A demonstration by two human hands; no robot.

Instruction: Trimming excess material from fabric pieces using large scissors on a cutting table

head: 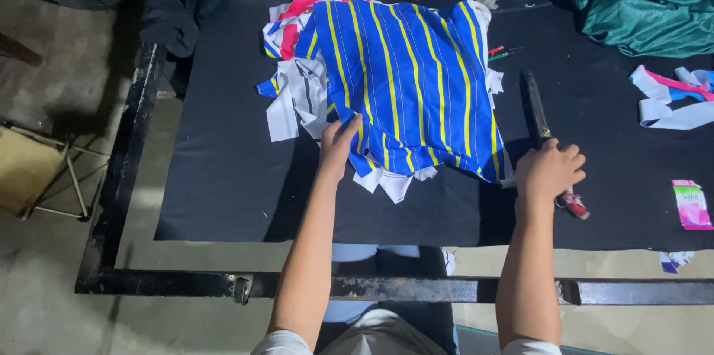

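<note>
My left hand (338, 145) presses open fingers on the near edge of the striped cloth (409, 80) atop the scrap pile on the table (223, 176), my right hand (549, 170) grips the shears (537, 113), and a loose press could let the stack slide and skew a cut.

Both bare arms reach up from the bottom edge. Left hand (338, 145), centre frame, lies palm down with fingers spread flat. Right hand (549, 171), right of centre, curls into a closed grip.
</note>
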